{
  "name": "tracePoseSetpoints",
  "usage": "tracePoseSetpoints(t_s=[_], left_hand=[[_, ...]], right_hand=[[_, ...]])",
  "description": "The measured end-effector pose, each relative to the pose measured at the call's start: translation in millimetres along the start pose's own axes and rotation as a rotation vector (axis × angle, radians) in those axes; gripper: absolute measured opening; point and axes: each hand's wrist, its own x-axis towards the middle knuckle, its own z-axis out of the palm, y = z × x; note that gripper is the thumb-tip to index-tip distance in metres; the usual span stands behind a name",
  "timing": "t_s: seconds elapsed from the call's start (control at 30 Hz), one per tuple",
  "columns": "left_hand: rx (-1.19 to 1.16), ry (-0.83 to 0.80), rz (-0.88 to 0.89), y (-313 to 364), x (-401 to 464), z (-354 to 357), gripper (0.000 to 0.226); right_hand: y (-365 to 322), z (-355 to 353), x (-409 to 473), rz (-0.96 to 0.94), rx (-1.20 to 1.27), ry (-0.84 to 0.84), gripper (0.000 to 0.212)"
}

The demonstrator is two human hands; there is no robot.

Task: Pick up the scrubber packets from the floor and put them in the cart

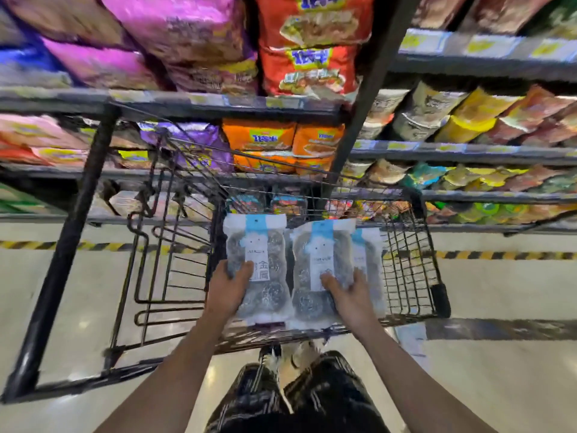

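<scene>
Left hand [229,287] grips one scrubber packet [260,267] by its lower left edge. Right hand [351,295] grips two overlapping packets [324,270], thumb on the front label. All three are held flat over the black wire cart [409,276], above its basket. Snack shelves [468,151] stand behind. Image blurred.

Upper frame: dark metal shelving [199,100] stocked with pink [175,26], red [309,45] and orange snack bags [259,137].
Lower frame: glossy cream floor [499,385].
Middle band: yellow-black hazard tape [499,254].
</scene>
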Motion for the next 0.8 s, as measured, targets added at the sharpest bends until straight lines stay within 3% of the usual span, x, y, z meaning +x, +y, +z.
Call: tracePoseSetpoints(t_s=[0.1, 0.27, 0.37, 0.47, 0.57, 0.8], left_hand=[[0.043, 0.003, -0.096, -6.0, 29.2, 28.5, 0.028], [0.158, -0.045, -0.159, -39.8, 82.3, 61.5, 0.051], [0.249, -0.068, -0.155, -63.7, 99.9, 66.3, 0.066], [0.334, -0.098, -0.038, -65.3, 97.0, 60.7, 0.096], [0.595, -0.255, -0.026, -64.2, 92.6, 57.4, 0.087], [0.88, -0.264, -0.029, -41.7, 89.6, 43.4, 0.073]], right_hand=[[-4.7, 17.2, 40.4, 0.06, -0.092, -0.056, 0.091], [32.9, 40.0, 99.6, 0.113, -0.264, -0.091, 0.06], [49.4, 41.8, 112.0, 0.035, -0.392, -0.101, 0.071], [56.4, 37.2, 112.2, -0.072, -0.542, -0.149, 0.085], [56.4, 38.1, 111.1, -0.02, -0.642, -0.206, 0.074], [26.2, 50.7, 99.1, 0.04, -0.802, -0.154, 0.065]])
